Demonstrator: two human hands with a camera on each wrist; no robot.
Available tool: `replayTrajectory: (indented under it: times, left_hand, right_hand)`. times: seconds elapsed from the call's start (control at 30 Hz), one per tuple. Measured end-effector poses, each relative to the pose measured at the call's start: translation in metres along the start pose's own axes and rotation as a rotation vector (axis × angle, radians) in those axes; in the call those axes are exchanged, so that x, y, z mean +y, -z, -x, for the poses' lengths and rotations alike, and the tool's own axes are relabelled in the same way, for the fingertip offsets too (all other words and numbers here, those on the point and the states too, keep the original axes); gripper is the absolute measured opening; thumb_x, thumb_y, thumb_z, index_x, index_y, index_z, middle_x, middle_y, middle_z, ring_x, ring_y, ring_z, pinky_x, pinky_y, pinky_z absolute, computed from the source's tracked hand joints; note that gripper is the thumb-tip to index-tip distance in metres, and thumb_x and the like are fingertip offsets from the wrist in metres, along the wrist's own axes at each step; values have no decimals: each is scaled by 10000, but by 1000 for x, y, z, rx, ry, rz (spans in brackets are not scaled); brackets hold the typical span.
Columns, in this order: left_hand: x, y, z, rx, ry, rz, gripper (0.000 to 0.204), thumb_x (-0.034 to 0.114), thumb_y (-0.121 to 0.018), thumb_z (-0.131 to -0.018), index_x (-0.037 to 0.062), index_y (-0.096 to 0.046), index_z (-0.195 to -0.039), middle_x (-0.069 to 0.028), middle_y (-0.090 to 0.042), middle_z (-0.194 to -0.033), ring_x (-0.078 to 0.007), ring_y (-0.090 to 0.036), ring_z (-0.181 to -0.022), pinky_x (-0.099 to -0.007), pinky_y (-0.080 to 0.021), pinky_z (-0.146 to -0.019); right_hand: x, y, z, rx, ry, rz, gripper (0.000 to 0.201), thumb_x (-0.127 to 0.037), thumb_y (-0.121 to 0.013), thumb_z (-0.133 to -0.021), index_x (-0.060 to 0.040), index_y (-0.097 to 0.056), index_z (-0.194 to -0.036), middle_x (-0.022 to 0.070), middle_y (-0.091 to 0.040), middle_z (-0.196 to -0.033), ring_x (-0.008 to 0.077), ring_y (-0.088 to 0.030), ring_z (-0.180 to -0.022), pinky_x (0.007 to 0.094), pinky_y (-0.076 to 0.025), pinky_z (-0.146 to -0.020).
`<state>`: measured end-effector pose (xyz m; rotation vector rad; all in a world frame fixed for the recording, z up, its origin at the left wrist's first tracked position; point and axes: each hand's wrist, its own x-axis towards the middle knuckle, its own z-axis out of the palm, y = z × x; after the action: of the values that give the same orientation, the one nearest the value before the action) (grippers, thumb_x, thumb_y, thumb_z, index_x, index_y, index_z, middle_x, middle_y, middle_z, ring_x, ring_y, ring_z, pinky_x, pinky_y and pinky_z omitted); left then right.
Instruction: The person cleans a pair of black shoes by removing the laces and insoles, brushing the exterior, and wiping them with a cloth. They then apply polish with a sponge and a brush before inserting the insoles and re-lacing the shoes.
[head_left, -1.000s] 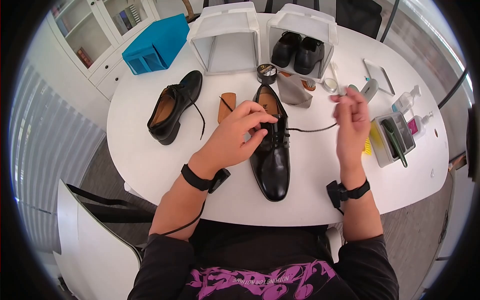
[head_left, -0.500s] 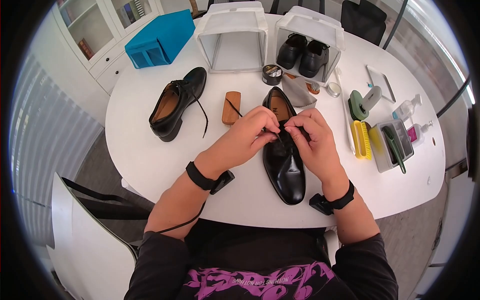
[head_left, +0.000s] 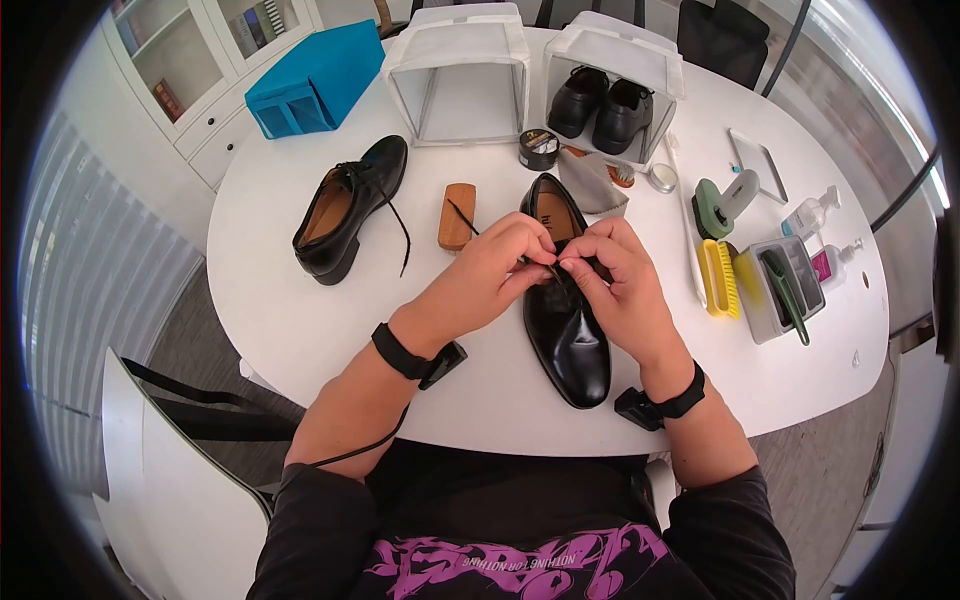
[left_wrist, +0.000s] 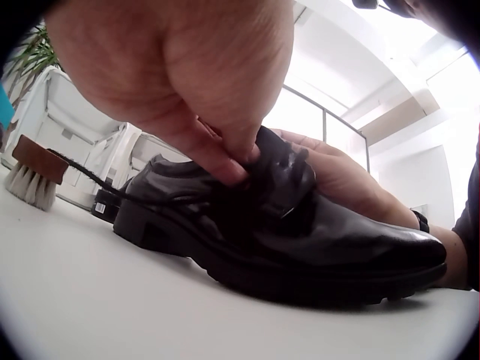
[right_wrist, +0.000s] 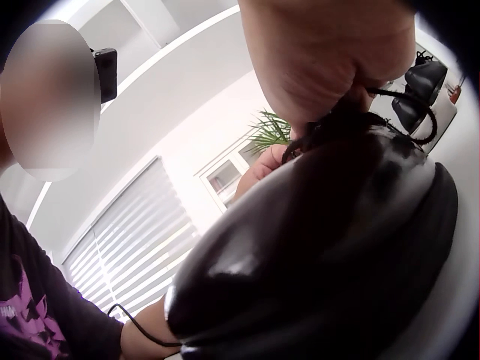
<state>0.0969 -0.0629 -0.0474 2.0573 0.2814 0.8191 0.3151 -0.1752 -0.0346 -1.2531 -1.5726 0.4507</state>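
A glossy black lace-up dress shoe (head_left: pixel 570 350) stands on the table in front of me, toe towards me. My left hand (head_left: pixel 490 265) pinches the black shoelace at the top of the lacing. Close beside it, my right hand (head_left: pixel 625 285) also pinches lace, the two sets of fingertips almost meeting over the tongue. The eyelets are mostly hidden by the fingers. In the left wrist view a length of lace (left_wrist: pixel 90 175) trails back along the shoe's side. A lace loop (right_wrist: pixel 431 124) hangs from the right hand in the right wrist view.
Leftward lies the other black shoe (head_left: pixel 385 160), its lace loose; a wooden brush (head_left: pixel 457 225) sits between. Behind are two white boxes (head_left: pixel 458 40), one holding black shoes (head_left: pixel 622 115), plus a polish tin (head_left: pixel 538 150) and grey cloth (head_left: pixel 595 185). A yellow brush (head_left: pixel 718 280) lies right.
My right hand, drawing a lace end out to the right a second ago, has come in to the shoe's lacing beside the left hand. In the last half second the fingertips have shifted slightly closer together.
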Motion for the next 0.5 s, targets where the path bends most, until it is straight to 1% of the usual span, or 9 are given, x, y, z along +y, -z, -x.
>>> replayTrajectory:
  times: [0.07,0.13,0.17,0.23,0.27,0.33,0.37,0.43,0.5]
  left_hand:
    - [5,0,-1,-4,8,-24,228,-140,-703,-1045,-2,-604,-1197,-125,-600,-1320,-215,-733,-1165,-359,-704,-996]
    - [17,-4,-1,71,181,61,219,-93,-762,-1031,12,-631,-1171,-117,-605,-1321,-214,-724,-1167,-357,-703,-989]
    - [15,-4,-1,69,181,62,219,-93,-762,-1031,12,-631,-1171,-117,-605,-1321,-214,-724,-1167,-357,-703,-989]
    - [9,-1,1,42,28,-106,211,-61,-811,-1011,28,-664,-1132,-110,-612,-1322,-214,-721,-1154,-344,-695,-973]
    - [10,-1,0,42,28,-107,211,-61,-811,-1011,28,-664,-1132,-110,-612,-1322,-214,-721,-1154,-344,-695,-973]
    - [13,0,-1,56,-27,-173,174,-42,-813,-1019,31,-682,-1106,-110,-631,-1310,-220,-724,-1138,-335,-679,-953]
    - [12,0,-1,56,-26,-174,174,-42,-813,-1019,31,-682,-1106,-110,-631,-1310,-220,-724,-1138,-335,-679,-953]
    - [10,0,-1,88,10,-32,156,-15,-806,-1036,33,-686,-1124,-111,-648,-1291,-227,-725,-1132,-335,-664,-944]
    - [13,1,-1,73,5,-79,133,-4,-794,-1049,32,-688,-1121,-113,-653,-1289,-228,-724,-1133,-337,-665,-947]
  right_hand:
    - [-1,0,2,5,20,50,79,-38,-833,-1045,-24,-830,-1122,57,-645,-1100,171,-614,-888,297,-518,-759]
    - [-1,0,2,22,1,46,94,-39,-849,-1032,-30,-848,-1125,50,-646,-1084,164,-611,-884,295,-515,-753]
    - [-1,1,3,38,-18,42,110,-41,-865,-1019,-36,-866,-1129,43,-647,-1068,156,-609,-880,293,-512,-747]
    - [1,1,4,46,-20,43,127,-42,-873,-1012,-43,-877,-1139,40,-649,-1058,151,-608,-875,292,-510,-742]
    - [2,1,4,52,-21,43,145,-43,-882,-1005,-49,-887,-1149,36,-651,-1048,147,-608,-871,291,-508,-736]
    - [1,3,4,53,-24,35,148,-45,-882,-1005,-52,-889,-1153,35,-652,-1053,146,-608,-871,290,-508,-736]
    - [0,4,4,53,-29,26,152,-47,-883,-1006,-55,-891,-1157,35,-654,-1057,145,-609,-871,290,-508,-735]
    - [1,5,4,53,-21,33,150,-52,-885,-1006,-54,-892,-1155,33,-654,-1058,144,-610,-872,289,-508,-735]
    - [1,5,4,54,-13,42,148,-58,-888,-1006,-54,-892,-1154,32,-655,-1059,143,-611,-872,289,-509,-734]
